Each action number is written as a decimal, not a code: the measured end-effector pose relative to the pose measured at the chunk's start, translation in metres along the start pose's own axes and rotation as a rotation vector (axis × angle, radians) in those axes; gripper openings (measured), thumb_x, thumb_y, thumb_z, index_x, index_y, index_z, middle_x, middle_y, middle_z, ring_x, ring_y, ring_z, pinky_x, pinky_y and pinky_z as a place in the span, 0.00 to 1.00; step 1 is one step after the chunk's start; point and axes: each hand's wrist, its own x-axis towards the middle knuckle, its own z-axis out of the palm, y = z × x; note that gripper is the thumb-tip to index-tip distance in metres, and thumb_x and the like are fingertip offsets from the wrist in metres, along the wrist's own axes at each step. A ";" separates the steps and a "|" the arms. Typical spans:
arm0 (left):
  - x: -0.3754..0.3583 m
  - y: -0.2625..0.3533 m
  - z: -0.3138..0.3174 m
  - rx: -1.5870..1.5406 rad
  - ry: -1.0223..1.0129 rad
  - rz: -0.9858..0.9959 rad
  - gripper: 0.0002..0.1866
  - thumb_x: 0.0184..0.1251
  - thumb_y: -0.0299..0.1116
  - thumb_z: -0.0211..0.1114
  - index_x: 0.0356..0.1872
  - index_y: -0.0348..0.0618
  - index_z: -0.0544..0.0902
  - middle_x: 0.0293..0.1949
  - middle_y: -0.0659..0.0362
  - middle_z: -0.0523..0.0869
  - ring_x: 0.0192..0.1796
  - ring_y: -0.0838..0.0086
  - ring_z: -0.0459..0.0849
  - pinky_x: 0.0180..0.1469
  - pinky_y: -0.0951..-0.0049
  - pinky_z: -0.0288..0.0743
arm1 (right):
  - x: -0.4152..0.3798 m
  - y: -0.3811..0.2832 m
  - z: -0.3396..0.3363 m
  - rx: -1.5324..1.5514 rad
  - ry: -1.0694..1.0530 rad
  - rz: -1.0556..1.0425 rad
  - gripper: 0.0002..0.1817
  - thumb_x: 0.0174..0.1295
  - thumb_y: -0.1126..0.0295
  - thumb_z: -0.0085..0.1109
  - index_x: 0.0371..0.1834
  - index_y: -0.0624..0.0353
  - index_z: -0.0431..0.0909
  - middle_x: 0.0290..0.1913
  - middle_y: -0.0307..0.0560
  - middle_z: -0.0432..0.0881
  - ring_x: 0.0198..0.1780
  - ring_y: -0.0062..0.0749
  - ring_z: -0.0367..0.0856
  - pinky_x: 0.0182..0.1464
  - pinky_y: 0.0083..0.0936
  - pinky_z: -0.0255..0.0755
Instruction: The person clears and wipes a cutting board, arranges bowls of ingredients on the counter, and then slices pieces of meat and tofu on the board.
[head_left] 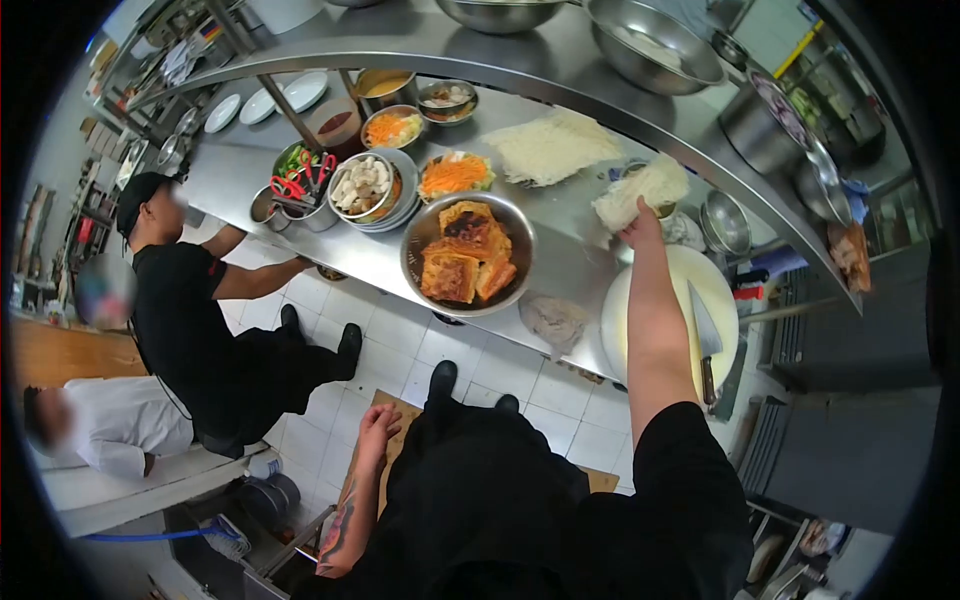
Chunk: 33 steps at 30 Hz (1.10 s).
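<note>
My right hand (640,228) is closed on the near edge of a bundle of pale dry noodles (645,193), held over the right part of the steel counter. Another spread of pale noodles (553,146) lies on the counter to its left. My left hand (378,428) hangs low in front of the counter, away from the food, its fingers curled; whether anything is in them is hidden. Between the two hands, near the counter's front edge, a steel bowl (412,262) holds browned fried pieces (463,250). Shredded carrot (455,176) is heaped behind that bowl.
A round white board (650,295) bears a knife (705,335) at right. A crumpled cloth (553,320) lies near the front edge. Bowls and red-handled scissors (290,184) stand left. An overhead steel shelf (500,55) spans the counter. A co-worker (190,290) stands at left.
</note>
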 end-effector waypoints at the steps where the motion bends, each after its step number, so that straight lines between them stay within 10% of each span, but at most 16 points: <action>1: 0.003 0.001 0.018 0.082 -0.063 0.028 0.13 0.77 0.40 0.65 0.54 0.44 0.83 0.52 0.60 0.87 0.53 0.72 0.87 0.51 0.69 0.80 | -0.010 -0.002 -0.001 -0.111 0.010 0.029 0.37 0.74 0.48 0.62 0.79 0.55 0.65 0.73 0.64 0.73 0.75 0.56 0.70 0.77 0.60 0.60; 5: 0.015 0.002 0.117 0.550 -0.350 0.514 0.15 0.75 0.37 0.67 0.57 0.42 0.83 0.55 0.55 0.86 0.55 0.67 0.86 0.57 0.65 0.80 | -0.045 0.014 -0.025 -0.164 -0.024 -0.079 0.42 0.72 0.45 0.63 0.80 0.59 0.61 0.81 0.71 0.56 0.79 0.60 0.59 0.76 0.57 0.59; 10: -0.019 0.089 0.281 1.059 -0.502 1.471 0.26 0.67 0.34 0.70 0.67 0.57 0.82 0.69 0.44 0.75 0.73 0.44 0.70 0.74 0.48 0.66 | -0.245 0.061 -0.061 -0.366 -0.291 -0.223 0.35 0.77 0.59 0.59 0.81 0.64 0.59 0.64 0.57 0.81 0.61 0.43 0.83 0.65 0.37 0.76; 14: 0.056 0.077 0.344 1.277 -0.574 1.570 0.27 0.64 0.32 0.70 0.67 0.60 0.82 0.66 0.43 0.76 0.69 0.46 0.74 0.70 0.45 0.69 | -0.355 0.114 -0.162 -0.738 -0.441 -0.034 0.32 0.78 0.61 0.58 0.80 0.62 0.62 0.59 0.52 0.86 0.54 0.33 0.87 0.60 0.31 0.78; 16: 0.069 0.090 0.371 1.331 -0.535 1.164 0.25 0.65 0.29 0.67 0.64 0.58 0.83 0.63 0.45 0.74 0.62 0.44 0.78 0.66 0.43 0.71 | -0.397 0.147 -0.228 -0.750 -0.425 0.035 0.29 0.78 0.62 0.58 0.77 0.64 0.66 0.55 0.51 0.88 0.53 0.32 0.87 0.59 0.29 0.79; 20: 0.091 0.113 0.424 0.798 -0.147 1.148 0.24 0.63 0.24 0.66 0.63 0.49 0.83 0.58 0.43 0.75 0.57 0.43 0.79 0.62 0.53 0.74 | -0.489 0.180 -0.304 -0.716 -0.075 0.201 0.24 0.78 0.61 0.58 0.71 0.64 0.73 0.54 0.50 0.89 0.52 0.29 0.88 0.52 0.27 0.80; 25: 0.136 0.133 0.488 1.017 0.046 1.044 0.28 0.63 0.24 0.65 0.66 0.55 0.82 0.63 0.51 0.75 0.68 0.50 0.71 0.62 0.44 0.71 | -0.561 0.209 -0.321 -0.613 0.265 0.181 0.25 0.78 0.60 0.58 0.71 0.64 0.73 0.55 0.52 0.89 0.51 0.33 0.89 0.52 0.29 0.80; 33: 0.130 0.087 0.469 1.205 -0.383 1.366 0.29 0.55 0.23 0.67 0.58 0.67 0.89 0.67 0.61 0.77 0.68 0.58 0.71 0.67 0.52 0.63 | -0.605 0.224 -0.303 -0.422 0.346 0.237 0.25 0.81 0.61 0.54 0.73 0.65 0.71 0.57 0.54 0.87 0.52 0.36 0.88 0.55 0.32 0.81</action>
